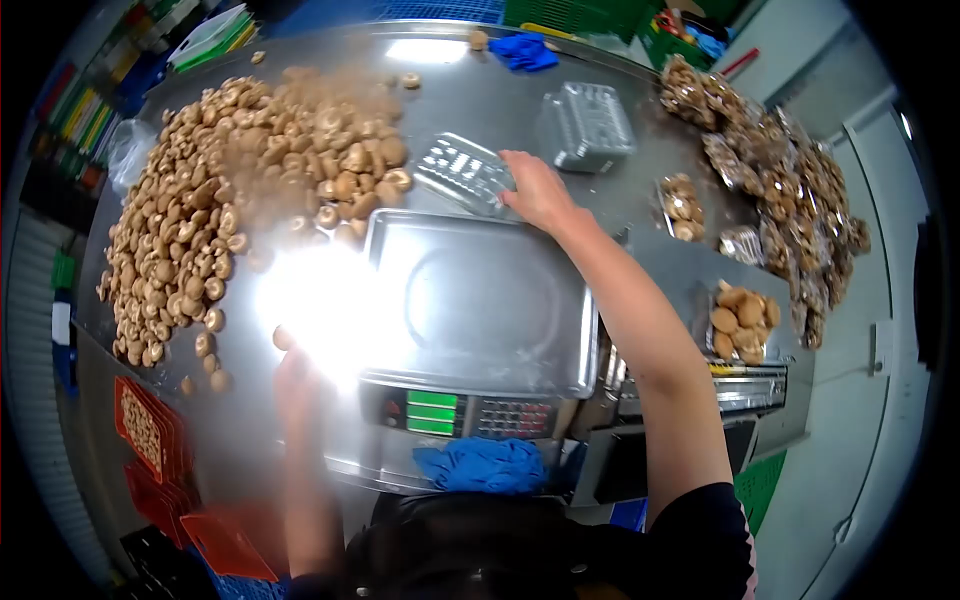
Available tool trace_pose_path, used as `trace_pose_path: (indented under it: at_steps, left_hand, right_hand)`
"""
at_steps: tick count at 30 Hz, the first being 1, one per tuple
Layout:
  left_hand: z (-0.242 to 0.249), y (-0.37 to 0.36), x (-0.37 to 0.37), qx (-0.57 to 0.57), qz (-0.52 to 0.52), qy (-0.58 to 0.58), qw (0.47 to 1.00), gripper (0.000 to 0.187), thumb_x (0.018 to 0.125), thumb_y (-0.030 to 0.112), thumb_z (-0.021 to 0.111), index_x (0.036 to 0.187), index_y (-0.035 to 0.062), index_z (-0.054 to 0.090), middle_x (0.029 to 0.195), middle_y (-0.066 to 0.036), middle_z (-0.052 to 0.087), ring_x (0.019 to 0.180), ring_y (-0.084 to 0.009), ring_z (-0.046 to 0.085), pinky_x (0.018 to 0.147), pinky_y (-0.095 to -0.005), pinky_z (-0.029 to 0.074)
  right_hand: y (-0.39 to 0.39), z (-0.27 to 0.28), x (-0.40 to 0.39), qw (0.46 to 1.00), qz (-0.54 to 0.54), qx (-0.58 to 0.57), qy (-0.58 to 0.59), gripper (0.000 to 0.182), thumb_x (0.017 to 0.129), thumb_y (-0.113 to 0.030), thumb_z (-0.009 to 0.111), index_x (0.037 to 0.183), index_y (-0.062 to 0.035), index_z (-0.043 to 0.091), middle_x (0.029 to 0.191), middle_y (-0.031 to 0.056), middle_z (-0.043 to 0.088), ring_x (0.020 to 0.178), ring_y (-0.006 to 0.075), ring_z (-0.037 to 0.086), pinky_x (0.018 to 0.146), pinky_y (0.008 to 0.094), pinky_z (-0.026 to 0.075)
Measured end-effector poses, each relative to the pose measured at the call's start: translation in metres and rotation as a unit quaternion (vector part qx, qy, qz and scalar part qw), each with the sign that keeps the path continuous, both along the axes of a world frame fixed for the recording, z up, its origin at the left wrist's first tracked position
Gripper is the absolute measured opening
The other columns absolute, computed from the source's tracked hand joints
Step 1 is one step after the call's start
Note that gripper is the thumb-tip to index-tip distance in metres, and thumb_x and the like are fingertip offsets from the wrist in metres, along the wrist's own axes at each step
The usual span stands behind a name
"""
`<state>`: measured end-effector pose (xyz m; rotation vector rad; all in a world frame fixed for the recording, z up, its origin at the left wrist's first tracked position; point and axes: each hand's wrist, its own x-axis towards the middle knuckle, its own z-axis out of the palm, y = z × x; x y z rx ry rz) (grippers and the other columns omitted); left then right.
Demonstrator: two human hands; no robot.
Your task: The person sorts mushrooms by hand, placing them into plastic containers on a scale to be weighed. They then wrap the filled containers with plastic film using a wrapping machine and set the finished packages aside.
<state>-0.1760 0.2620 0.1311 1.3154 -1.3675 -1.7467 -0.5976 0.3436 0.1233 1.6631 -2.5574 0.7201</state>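
Note:
My right hand [538, 188] grips the right end of a clear plastic tray [460, 170], just behind the weighing scale's metal pan [480, 300]. No mushrooms show in that tray. At the left of the scale, my left hand [305, 375] is partly washed out by glare and blurred. A single mushroom [283, 338] shows at its fingertips. Beyond it spreads a big heap of brown mushrooms [190, 210] on the steel table. Behind my right hand stands a stack of clear trays [590, 125].
Wrapped mushroom packs [790, 190] pile up at the right. A filled tray [742, 322] sits beside the scale, near a wrapping machine [745, 388]. Blue cloths lie at the scale's front [485, 465] and the table's back [523, 52]. Red crates [235, 540] stand lower left.

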Motion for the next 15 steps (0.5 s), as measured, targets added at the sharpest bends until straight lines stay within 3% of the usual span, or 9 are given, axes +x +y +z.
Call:
trace_pose_path:
  at_steps: [3,5,6,7,9,12,15]
  left_hand:
    - [-0.002,-0.012,0.044,-0.010,0.004,-0.015,1.000,0.018,0.090,0.010,0.060,0.104,-0.0009,0.061,0.073,-0.006,0.060,0.045,-0.0053,0.046,0.037,-0.0182,0.033]
    - [-0.018,-0.015,0.066,-0.069,0.028,-0.069,0.995,0.018,0.090,0.010,0.060,0.104,0.0000,0.061,0.075,-0.005,0.061,0.051,-0.0060,0.050,0.045,-0.0192,0.039]
    - [-0.019,-0.010,0.073,-0.169,-0.008,-0.162,0.972,0.026,0.087,0.008,0.061,0.112,0.0018,0.058,0.094,-0.009,0.062,0.077,-0.0144,0.055,0.062,-0.0261,0.044]
    - [-0.017,-0.004,0.074,-0.261,-0.048,-0.255,0.930,0.036,0.085,0.006,0.061,0.120,0.0035,0.056,0.113,-0.013,0.062,0.103,-0.0227,0.060,0.080,-0.0330,0.050]
    - [-0.020,-0.002,0.081,-0.480,-0.198,-0.391,0.760,0.044,0.081,0.005,0.065,0.123,0.0044,0.054,0.131,-0.019,0.051,0.125,-0.0363,0.045,0.095,-0.0422,0.044]
    - [-0.066,-0.004,0.091,-0.383,-0.265,-0.407,0.786,0.045,0.079,0.004,0.067,0.122,0.0050,0.054,0.136,-0.020,0.044,0.130,-0.0441,0.035,0.105,-0.0472,0.036]
    - [-0.115,-0.034,0.098,-0.473,-0.256,-0.325,0.778,0.045,0.079,0.001,0.068,0.121,0.0059,0.054,0.137,-0.020,0.042,0.130,-0.0436,0.036,0.106,-0.0473,0.034]
  right_hand:
    - [-0.048,-0.061,-0.023,0.994,-0.029,0.071,0.079,0.088,0.063,-0.035,0.086,0.131,0.0003,0.045,0.128,0.0191,0.053,0.120,0.0338,0.051,0.101,0.0405,0.043]
    - [-0.065,-0.072,-0.028,0.992,-0.028,0.119,0.039,0.096,0.055,-0.037,0.089,0.130,0.0014,0.044,0.124,0.0199,0.055,0.119,0.0340,0.051,0.101,0.0405,0.042]
    - [-0.072,-0.078,-0.028,0.989,-0.026,0.145,0.019,0.100,0.051,-0.038,0.091,0.129,0.0020,0.044,0.122,0.0203,0.056,0.119,0.0341,0.052,0.101,0.0406,0.042]
    - [-0.077,-0.074,-0.025,0.989,-0.032,0.147,-0.006,0.099,0.050,-0.037,0.092,0.129,0.0008,0.045,0.121,0.0193,0.057,0.119,0.0344,0.051,0.101,0.0405,0.042]
    - [-0.078,-0.054,-0.012,0.985,-0.044,0.164,-0.040,0.098,0.048,-0.035,0.093,0.127,-0.0012,0.047,0.120,0.0177,0.058,0.119,0.0350,0.051,0.101,0.0404,0.042]
    - [-0.082,-0.035,0.003,0.980,-0.069,0.184,-0.037,0.098,0.046,-0.033,0.093,0.127,-0.0033,0.047,0.119,0.0166,0.058,0.118,0.0353,0.050,0.101,0.0407,0.043]
    - [-0.082,-0.039,0.005,0.978,-0.096,0.183,-0.002,0.098,0.045,-0.033,0.093,0.128,-0.0045,0.047,0.119,0.0164,0.058,0.118,0.0353,0.051,0.101,0.0411,0.042]
